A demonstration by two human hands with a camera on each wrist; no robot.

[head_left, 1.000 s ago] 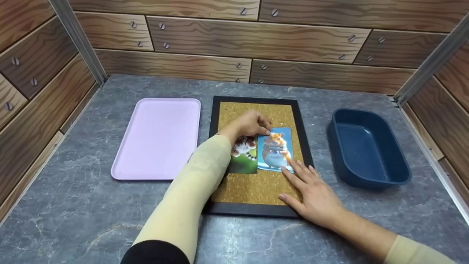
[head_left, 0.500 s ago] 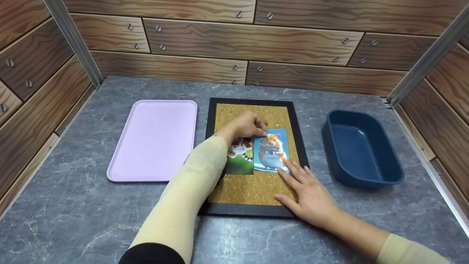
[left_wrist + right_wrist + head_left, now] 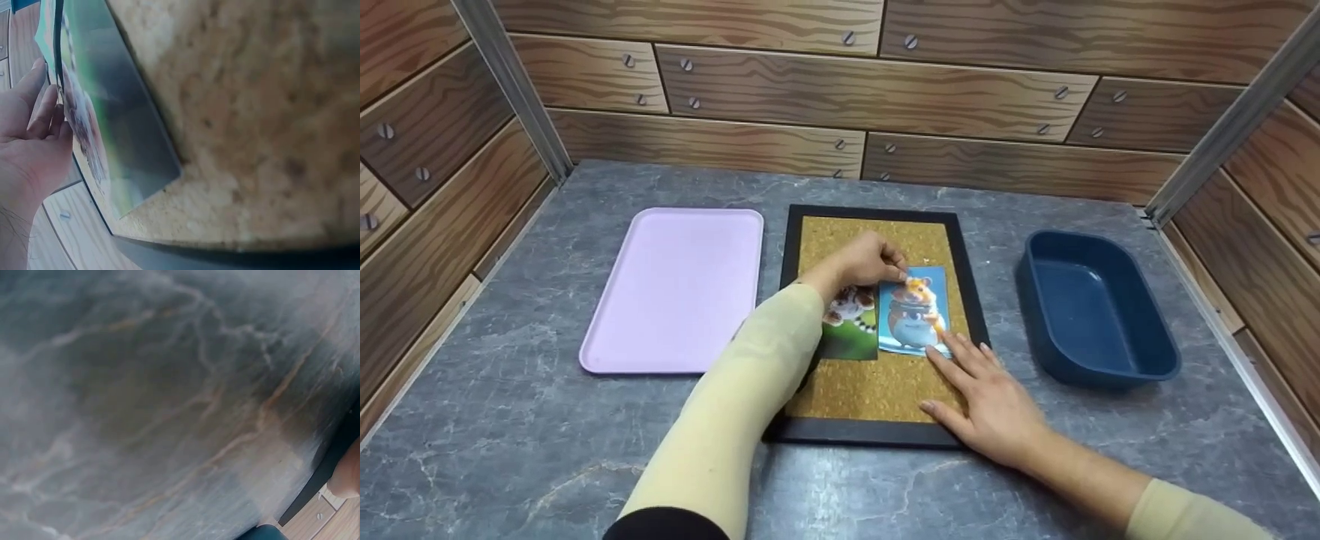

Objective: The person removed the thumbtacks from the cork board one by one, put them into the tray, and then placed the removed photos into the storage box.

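Left hand pinching the top left corner of the hamster card, centre of the cork board, just right of the tiger card. Right hand spread flat, fingertips pressing the card's near right corner. Apparently mid-removal of a pin; next, a straight lift without tearing.

left hand pinching, right hand flat — fingers straight

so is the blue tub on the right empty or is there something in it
Empty. The head view looks straight into the blue tub and shows only its bare floor and walls.
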